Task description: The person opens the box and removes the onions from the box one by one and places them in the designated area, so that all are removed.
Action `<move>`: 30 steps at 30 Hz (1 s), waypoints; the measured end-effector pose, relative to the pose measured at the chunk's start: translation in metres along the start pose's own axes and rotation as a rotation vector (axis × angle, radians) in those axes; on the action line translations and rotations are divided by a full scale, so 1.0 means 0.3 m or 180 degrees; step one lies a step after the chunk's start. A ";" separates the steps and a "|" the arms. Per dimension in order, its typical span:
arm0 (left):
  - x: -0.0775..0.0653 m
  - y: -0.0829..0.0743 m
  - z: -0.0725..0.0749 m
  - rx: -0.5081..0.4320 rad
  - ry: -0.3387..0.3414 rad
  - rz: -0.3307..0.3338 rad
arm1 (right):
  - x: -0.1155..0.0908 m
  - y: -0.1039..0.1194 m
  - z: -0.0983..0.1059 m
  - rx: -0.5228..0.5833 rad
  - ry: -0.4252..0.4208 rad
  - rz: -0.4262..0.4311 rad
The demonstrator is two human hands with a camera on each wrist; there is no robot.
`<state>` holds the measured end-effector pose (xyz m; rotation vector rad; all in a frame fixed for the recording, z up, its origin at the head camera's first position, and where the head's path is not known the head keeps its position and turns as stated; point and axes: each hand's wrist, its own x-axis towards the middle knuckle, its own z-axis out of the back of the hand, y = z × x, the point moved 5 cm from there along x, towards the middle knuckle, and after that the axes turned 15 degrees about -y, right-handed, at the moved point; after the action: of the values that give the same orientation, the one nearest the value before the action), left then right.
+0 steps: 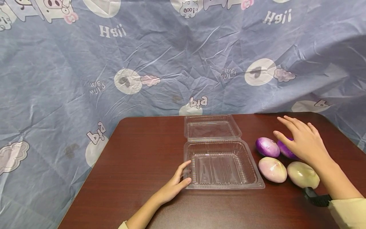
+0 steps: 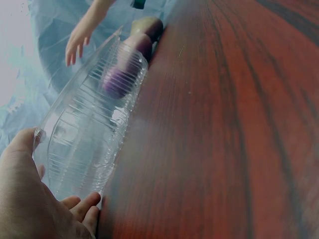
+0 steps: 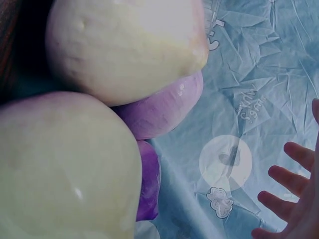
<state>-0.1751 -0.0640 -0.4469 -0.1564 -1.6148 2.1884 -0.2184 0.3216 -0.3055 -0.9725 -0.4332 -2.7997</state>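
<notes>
A clear plastic clamshell box [image 1: 218,188] lies on the table with its lid [image 1: 213,128] folded back. At its left rim my left hand [image 1: 172,186] rests thumb and fingers against the side; the left wrist view shows the thumb [image 2: 22,142] at the rim's corner. To the right of the box lie several egg-shaped vegetables: a purple-and-white one [image 1: 267,147], a deep purple one [image 1: 288,152], a pale pink one [image 1: 272,170] and a greenish one [image 1: 303,175]. My right hand [image 1: 307,141] hovers over them with spread fingers, holding nothing and partly hiding the deep purple one.
The dark red wooden table [image 1: 137,152] has its far edge against a blue printed cloth [image 1: 160,63] that hangs behind it. A black strap [image 1: 316,198] sits at my right wrist, close to the greenish vegetable.
</notes>
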 end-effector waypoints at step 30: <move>-0.001 -0.003 0.002 0.0010 -0.0043 -0.0023 | -0.021 -0.009 -0.072 -0.0240 0.0807 -0.0223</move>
<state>-0.1748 -0.0645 -0.4457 -0.1349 -1.6166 2.1912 -0.2266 0.3176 -0.3262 -0.6129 -0.3354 -2.9686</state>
